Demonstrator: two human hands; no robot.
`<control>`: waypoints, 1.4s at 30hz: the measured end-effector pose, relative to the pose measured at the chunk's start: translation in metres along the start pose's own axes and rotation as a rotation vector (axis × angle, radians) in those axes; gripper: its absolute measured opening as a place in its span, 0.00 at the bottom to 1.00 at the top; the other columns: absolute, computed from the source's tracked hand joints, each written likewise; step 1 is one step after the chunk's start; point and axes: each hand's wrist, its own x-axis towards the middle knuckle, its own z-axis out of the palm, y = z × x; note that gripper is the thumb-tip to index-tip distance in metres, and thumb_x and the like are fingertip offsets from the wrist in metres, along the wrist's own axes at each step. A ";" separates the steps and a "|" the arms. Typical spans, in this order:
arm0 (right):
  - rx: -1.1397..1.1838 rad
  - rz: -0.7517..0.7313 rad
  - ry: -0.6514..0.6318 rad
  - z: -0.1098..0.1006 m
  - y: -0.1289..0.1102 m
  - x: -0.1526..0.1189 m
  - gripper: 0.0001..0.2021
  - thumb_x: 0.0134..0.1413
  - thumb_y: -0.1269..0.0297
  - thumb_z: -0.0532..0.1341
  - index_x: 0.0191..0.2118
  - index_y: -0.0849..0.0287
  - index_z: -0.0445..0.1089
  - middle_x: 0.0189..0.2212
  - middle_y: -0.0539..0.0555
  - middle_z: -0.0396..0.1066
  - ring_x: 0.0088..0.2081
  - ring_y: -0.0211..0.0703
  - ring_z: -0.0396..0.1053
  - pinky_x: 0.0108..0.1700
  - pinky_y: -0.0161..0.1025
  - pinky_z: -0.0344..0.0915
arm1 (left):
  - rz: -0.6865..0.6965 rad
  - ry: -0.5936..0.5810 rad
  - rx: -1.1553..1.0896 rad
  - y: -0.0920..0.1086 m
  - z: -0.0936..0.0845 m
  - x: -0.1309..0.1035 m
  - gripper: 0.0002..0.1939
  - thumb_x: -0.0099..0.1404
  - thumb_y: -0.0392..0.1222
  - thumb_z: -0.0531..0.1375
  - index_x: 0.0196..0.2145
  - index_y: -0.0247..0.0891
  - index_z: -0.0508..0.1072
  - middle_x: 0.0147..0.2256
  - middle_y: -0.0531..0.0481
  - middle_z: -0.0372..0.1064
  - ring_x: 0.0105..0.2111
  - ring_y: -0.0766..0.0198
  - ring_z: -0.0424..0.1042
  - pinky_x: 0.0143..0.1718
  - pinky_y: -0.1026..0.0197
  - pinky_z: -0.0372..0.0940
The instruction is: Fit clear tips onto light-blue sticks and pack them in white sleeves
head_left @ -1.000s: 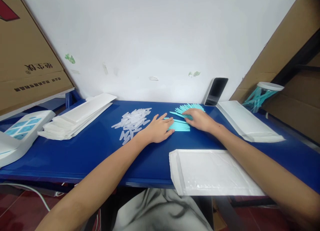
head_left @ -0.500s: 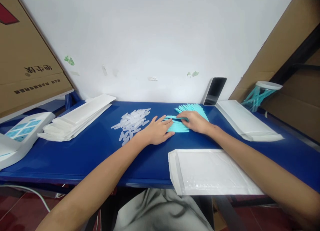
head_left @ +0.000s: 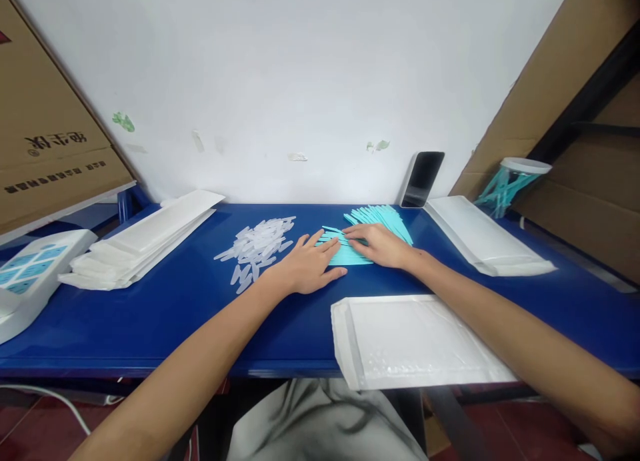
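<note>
My left hand [head_left: 311, 266] rests on the left end of a flat row of thin turquoise strips [head_left: 347, 254], its fingers spread and its thumb apart near the row's lower edge. From the right, my right hand [head_left: 380, 244] reaches over the same row. Its fingers are bent and touch the upper strips, with thumb and forefinger apart. One strip at the top of the row lies slanted toward the right fingertips. Just behind the right hand, a fanned pile of turquoise strips [head_left: 380, 214] is partly hidden. Left of my left hand lies a heap of small whitish translucent pieces [head_left: 260, 241].
A white padded envelope [head_left: 410, 341] overhangs the front edge of the blue table [head_left: 175, 314]. Another envelope [head_left: 490, 241] lies right, and a stack of them [head_left: 145, 241] left. A phone [head_left: 423, 179] leans against the wall. A clear tub [head_left: 510, 184] holds turquoise strips.
The camera view has shifted slightly. My right fingers have moved a little left over the row, and a top strip there has become slanted. My left hand stays on the strips.
</note>
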 end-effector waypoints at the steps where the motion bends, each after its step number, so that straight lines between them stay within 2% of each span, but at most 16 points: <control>1: -0.001 0.000 -0.011 0.001 0.001 0.000 0.19 0.65 0.64 0.55 0.54 0.62 0.78 0.57 0.62 0.73 0.58 0.55 0.72 0.60 0.49 0.67 | 0.000 -0.005 0.000 0.000 0.000 0.000 0.37 0.76 0.62 0.42 0.72 0.36 0.50 0.73 0.44 0.42 0.73 0.39 0.37 0.68 0.33 0.41; 7: 0.004 0.001 -0.060 0.001 0.002 -0.002 0.21 0.68 0.60 0.54 0.60 0.59 0.73 0.62 0.62 0.69 0.63 0.57 0.66 0.62 0.53 0.65 | -0.002 -0.020 -0.012 0.000 -0.001 0.000 0.38 0.75 0.63 0.43 0.73 0.36 0.49 0.73 0.43 0.42 0.73 0.39 0.35 0.69 0.32 0.39; 13: 0.014 0.002 -0.075 -0.003 0.003 -0.003 0.21 0.68 0.59 0.54 0.60 0.58 0.73 0.61 0.61 0.70 0.63 0.56 0.67 0.62 0.54 0.65 | 0.003 -0.004 -0.007 0.001 -0.001 -0.001 0.37 0.75 0.62 0.43 0.72 0.36 0.50 0.72 0.43 0.43 0.73 0.39 0.35 0.69 0.32 0.39; 17: 0.003 0.010 -0.026 -0.003 0.003 -0.003 0.20 0.68 0.60 0.54 0.58 0.58 0.74 0.59 0.60 0.73 0.60 0.55 0.70 0.61 0.52 0.65 | 0.016 0.025 -0.002 0.001 0.000 -0.002 0.36 0.75 0.62 0.44 0.71 0.37 0.53 0.72 0.43 0.45 0.73 0.38 0.37 0.69 0.32 0.40; 20: -0.058 0.086 0.044 -0.005 0.005 -0.002 0.20 0.68 0.62 0.52 0.56 0.60 0.76 0.55 0.60 0.76 0.57 0.54 0.72 0.59 0.49 0.67 | 0.025 0.044 -0.008 -0.002 0.002 -0.001 0.36 0.75 0.63 0.44 0.70 0.37 0.55 0.72 0.42 0.47 0.73 0.38 0.37 0.68 0.31 0.40; 25: -0.138 0.220 0.005 -0.012 0.011 -0.003 0.19 0.67 0.66 0.51 0.51 0.62 0.78 0.50 0.60 0.78 0.52 0.55 0.75 0.55 0.48 0.68 | 0.066 0.129 -0.002 -0.009 0.007 0.004 0.32 0.76 0.59 0.47 0.68 0.37 0.59 0.69 0.42 0.55 0.72 0.41 0.42 0.68 0.33 0.44; 28: -0.154 0.224 -0.026 -0.012 0.015 -0.004 0.19 0.65 0.67 0.51 0.50 0.61 0.78 0.50 0.59 0.78 0.52 0.55 0.75 0.54 0.48 0.68 | 0.091 0.174 0.002 -0.012 0.007 0.007 0.29 0.76 0.56 0.47 0.66 0.37 0.62 0.66 0.42 0.60 0.71 0.42 0.46 0.67 0.35 0.47; 31: -0.161 0.175 -0.026 -0.009 0.017 -0.004 0.19 0.64 0.67 0.52 0.50 0.60 0.78 0.51 0.58 0.78 0.53 0.55 0.74 0.55 0.48 0.68 | 0.103 0.243 0.016 -0.017 0.005 0.010 0.27 0.76 0.53 0.48 0.64 0.37 0.66 0.66 0.42 0.61 0.70 0.44 0.51 0.66 0.40 0.52; 36: -0.097 0.057 0.000 -0.002 0.018 -0.003 0.19 0.65 0.67 0.52 0.52 0.59 0.77 0.51 0.58 0.78 0.53 0.55 0.74 0.57 0.51 0.67 | -0.003 0.410 0.015 -0.033 0.000 0.012 0.23 0.75 0.48 0.47 0.56 0.35 0.74 0.58 0.41 0.70 0.58 0.50 0.67 0.61 0.48 0.61; 39: -0.032 0.028 0.013 0.001 0.016 -0.003 0.19 0.65 0.66 0.53 0.53 0.57 0.77 0.52 0.57 0.77 0.53 0.56 0.74 0.57 0.53 0.68 | -0.090 0.436 0.009 -0.045 -0.001 0.011 0.23 0.75 0.46 0.47 0.53 0.35 0.76 0.54 0.41 0.72 0.53 0.50 0.69 0.58 0.48 0.64; 42: 0.028 0.016 0.014 0.003 0.012 -0.003 0.19 0.65 0.65 0.54 0.55 0.56 0.76 0.54 0.57 0.76 0.55 0.56 0.73 0.59 0.55 0.68 | -0.138 0.434 0.015 -0.052 -0.002 0.010 0.23 0.74 0.46 0.47 0.52 0.35 0.77 0.53 0.41 0.73 0.52 0.50 0.69 0.57 0.48 0.64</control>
